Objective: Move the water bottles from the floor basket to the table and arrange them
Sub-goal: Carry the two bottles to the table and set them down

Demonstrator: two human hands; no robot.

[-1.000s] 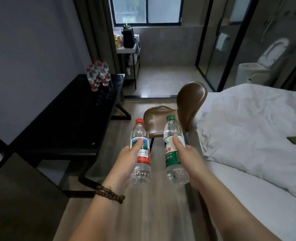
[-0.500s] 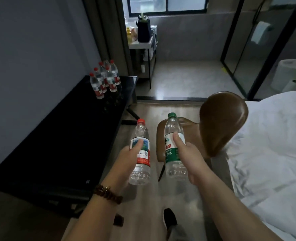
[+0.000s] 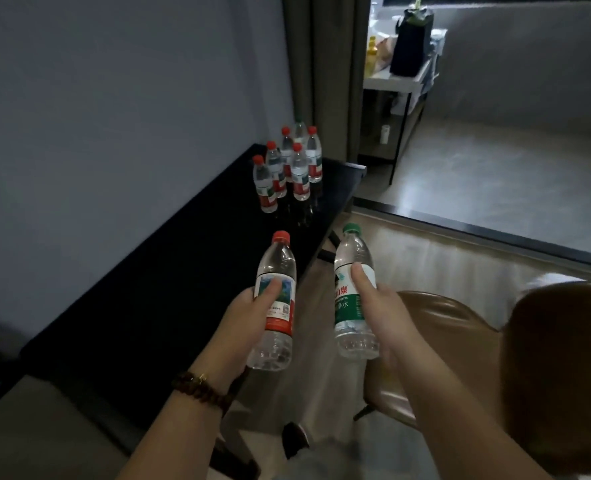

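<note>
You're mid-carry: left hand (image 3: 244,317) grips red-capped bottle (image 3: 276,303), right hand (image 3: 384,313) grips green-capped bottle (image 3: 351,299). Next: stand both beside the cluster (image 3: 289,168) on the worktop (image 3: 183,271).

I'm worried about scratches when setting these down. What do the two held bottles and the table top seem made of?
The red-capped bottle and green-capped bottle: thin clear plastic, see-through, with ribbed bases and printed film labels. The table: black and glossy, since the standing bottles mirror in it; probably glass or lacquered board, cannot tell which.
</note>
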